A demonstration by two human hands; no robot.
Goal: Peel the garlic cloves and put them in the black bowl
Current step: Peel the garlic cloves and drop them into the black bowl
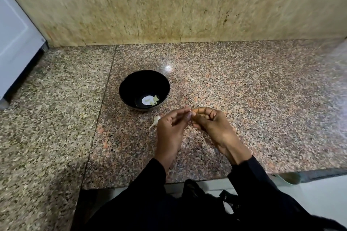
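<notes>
While just beside black bowl, hands together.

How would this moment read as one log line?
step: peeling | left hand + right hand: pinching something small, unclear | black bowl: peeled cloves inside

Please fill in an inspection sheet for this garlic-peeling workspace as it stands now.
Surface: speckled granite counter, with a seam left of the bowl.
Job's things: black bowl upright, with a few pale peeled cloves inside; garlic piece on the counter beside the left hand.
Clutter: nothing seen.
Grippers: left hand and right hand meet fingertip to fingertip, pinching something too small to identify.
Cables: nothing seen.
Surroundings: tiled wall behind; white appliance at far left.
</notes>
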